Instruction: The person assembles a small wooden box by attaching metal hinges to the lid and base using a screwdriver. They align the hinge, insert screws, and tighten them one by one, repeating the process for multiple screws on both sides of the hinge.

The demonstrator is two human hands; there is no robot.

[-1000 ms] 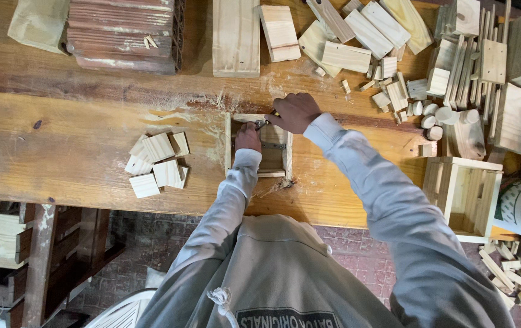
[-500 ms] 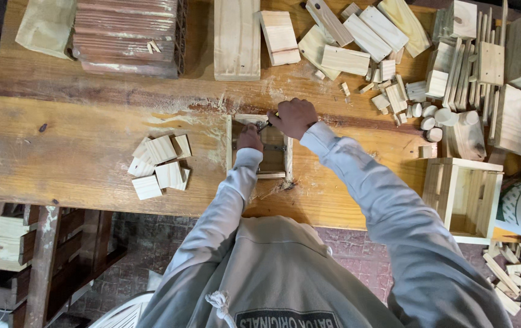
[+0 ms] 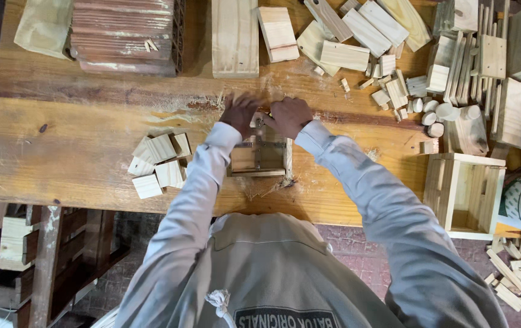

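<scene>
At the middle of the long wooden workbench, seen from the head camera looking straight down, both hands meet over a small open wooden frame that lies flat near the bench's front edge. The left hand sits at the frame's far left corner with its fingers spread and blurred, so I cannot tell whether it grips anything or only presses down. The right hand is curled at the far right corner, fingers bent inward; it seems to pinch something small against the frame's far rail, though the blur hides what. A dark cross-shaped piece shows inside the frame, between the two wrists.

To the left of the frame lies a cluster of small square wood blocks, apart from it. To the right stands a larger slatted crate, well clear of both hands. Cut boards and offcuts crowd the far right of the bench, and a stack of reddish boards sits at the far left.

By my reading, the work in hand is fitting or fixing a part at the frame's far rail. The next move would call for steadying the frame with one hand while the other seats the part squarely.
</scene>
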